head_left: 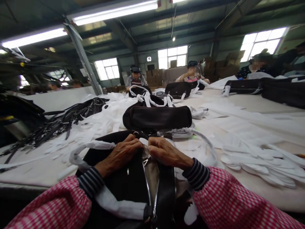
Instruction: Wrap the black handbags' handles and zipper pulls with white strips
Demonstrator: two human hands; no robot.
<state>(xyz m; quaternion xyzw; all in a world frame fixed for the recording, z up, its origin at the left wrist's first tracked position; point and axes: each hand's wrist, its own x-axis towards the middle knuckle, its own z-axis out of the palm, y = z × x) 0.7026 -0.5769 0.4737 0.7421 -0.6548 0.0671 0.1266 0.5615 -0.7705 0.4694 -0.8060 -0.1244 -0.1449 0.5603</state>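
A black handbag [126, 184] with an open silver zipper [149, 187] lies in front of me on the table. Its handles are wrapped in white paper [95, 147]. My left hand [121, 154] is closed on the bag's top edge, left of the zipper. My right hand [165, 152] is closed just right of it, pinching a small piece of clear or white wrapping [145, 142] near a metal ring. The two hands almost touch. Both sleeves are red-checked with striped cuffs.
A second dark handbag [157, 117] with wrapped handles sits just beyond. Black straps [59, 122] are heaped at left, white paper strips [257, 156] at right. More bags [262, 86] and several seated workers line the far side of the long table [238, 105].
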